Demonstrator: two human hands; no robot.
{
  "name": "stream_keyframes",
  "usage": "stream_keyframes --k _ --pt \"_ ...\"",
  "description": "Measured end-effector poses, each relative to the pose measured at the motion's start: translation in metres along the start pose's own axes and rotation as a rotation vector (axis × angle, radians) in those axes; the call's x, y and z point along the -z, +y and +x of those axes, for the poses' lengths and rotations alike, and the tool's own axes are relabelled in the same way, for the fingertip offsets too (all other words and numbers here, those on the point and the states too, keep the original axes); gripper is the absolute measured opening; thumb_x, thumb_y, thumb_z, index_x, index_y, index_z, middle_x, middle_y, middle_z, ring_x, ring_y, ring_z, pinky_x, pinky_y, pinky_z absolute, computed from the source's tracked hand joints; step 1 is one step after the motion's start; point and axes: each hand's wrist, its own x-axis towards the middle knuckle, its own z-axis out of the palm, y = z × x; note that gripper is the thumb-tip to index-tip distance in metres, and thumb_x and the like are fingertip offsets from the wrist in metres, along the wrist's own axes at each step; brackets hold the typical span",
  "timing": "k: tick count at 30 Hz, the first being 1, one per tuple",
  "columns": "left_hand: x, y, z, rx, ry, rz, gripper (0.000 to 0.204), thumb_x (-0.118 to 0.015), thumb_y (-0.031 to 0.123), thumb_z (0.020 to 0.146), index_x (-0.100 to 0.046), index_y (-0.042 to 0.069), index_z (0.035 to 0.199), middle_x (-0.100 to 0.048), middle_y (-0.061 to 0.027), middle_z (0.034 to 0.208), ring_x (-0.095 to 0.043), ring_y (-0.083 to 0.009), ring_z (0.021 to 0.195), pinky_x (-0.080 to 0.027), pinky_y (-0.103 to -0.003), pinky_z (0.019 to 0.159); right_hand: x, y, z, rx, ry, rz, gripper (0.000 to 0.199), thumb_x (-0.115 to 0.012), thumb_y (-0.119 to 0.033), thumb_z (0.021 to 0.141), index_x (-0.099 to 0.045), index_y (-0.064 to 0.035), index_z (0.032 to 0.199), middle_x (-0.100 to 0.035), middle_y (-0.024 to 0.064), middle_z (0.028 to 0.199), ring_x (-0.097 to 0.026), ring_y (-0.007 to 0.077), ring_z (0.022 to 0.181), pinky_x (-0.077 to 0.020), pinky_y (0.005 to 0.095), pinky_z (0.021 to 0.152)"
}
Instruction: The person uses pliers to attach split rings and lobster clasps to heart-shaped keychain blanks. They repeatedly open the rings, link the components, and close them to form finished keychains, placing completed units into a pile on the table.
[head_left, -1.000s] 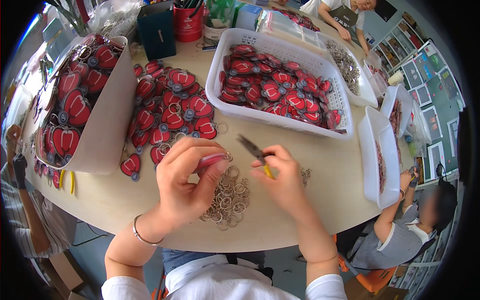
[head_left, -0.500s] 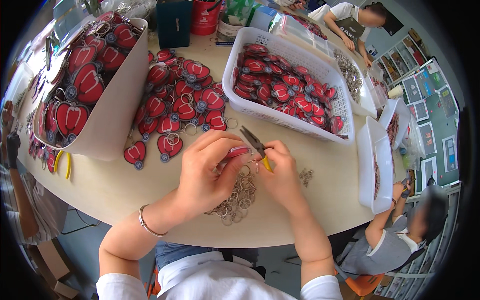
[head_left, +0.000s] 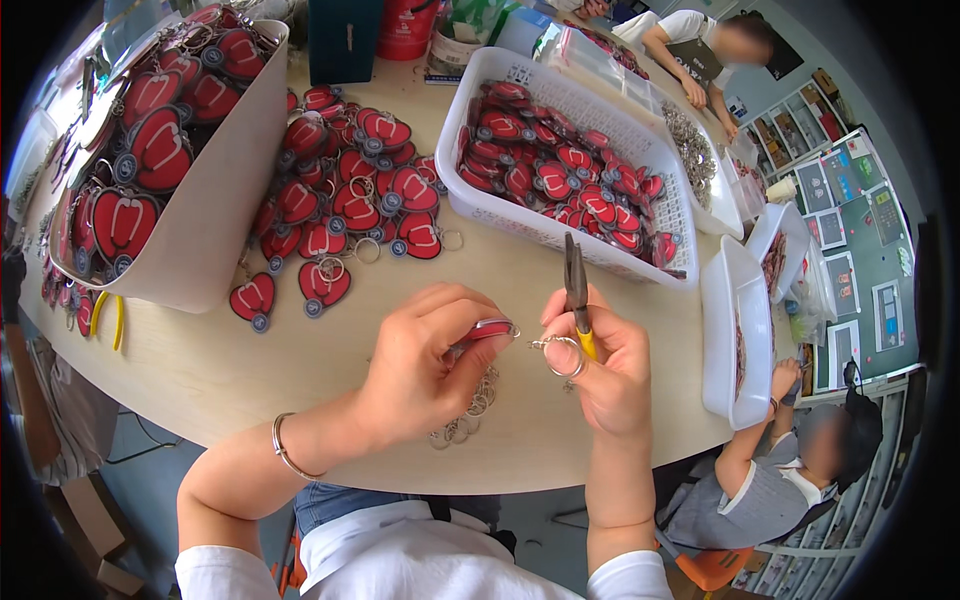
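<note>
My left hand (head_left: 425, 365) is closed around a red heart-shaped tag (head_left: 488, 329), seen mostly edge-on, with a small metal loop at its tip. Just to its right, my right hand (head_left: 617, 370) grips pliers (head_left: 576, 285) with dark jaws pointing up and yellow handles. A key ring (head_left: 567, 376) with a short chain (head_left: 540, 343) is also in that hand, at the thumb. The chain end faces the tag's loop, a small gap apart. Below my left hand lies a pile of key rings (head_left: 483, 400), partly hidden by it.
Finished-looking heart key rings (head_left: 350, 205) lie heaped beyond my hands. A tall white bin (head_left: 225, 220) of them stands left, beside yellow handles (head_left: 119, 322). A white basket (head_left: 560, 228) holds more. White trays (head_left: 715, 340) line the right, where co-workers sit.
My hands have moved apart. The pliers have swung from slanting left to nearly upright, and the key ring with its chain now shows at my right thumb. The view has shifted slightly.
</note>
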Motion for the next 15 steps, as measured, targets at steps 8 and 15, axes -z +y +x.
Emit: stream_keyframes --k 8,15 --pt "0.0008 0.0048 -0.0014 -0.072 -0.016 0.029 0.017 -0.067 -0.007 0.069 -0.063 0.001 0.084 -0.062 -0.0107 0.083 -0.058 -0.0270 0.071 -0.047 -0.035 0.060 -0.0052 -0.0045 0.0009 0.021 0.021 0.015 0.018 -0.073 -0.013 0.080 -0.064 0.0029 0.083 -0.051 0.0052 0.096 -0.048 0.0108 0.080 -0.0405 0.0231 0.067" --pt "0.0016 0.0047 -0.0015 -0.106 -0.026 0.073 0.017 -0.070 -0.005 0.070 -0.065 0.001 0.085 -0.065 -0.0089 0.085 -0.058 -0.0212 0.068 -0.045 -0.030 0.057 -0.0067 -0.0036 0.0038 0.027 0.011 0.019 0.018 -0.073 -0.013 0.080 -0.064 0.0028 0.082 -0.051 0.0049 0.095 -0.048 0.0104 0.079 -0.0402 0.0229 0.066"
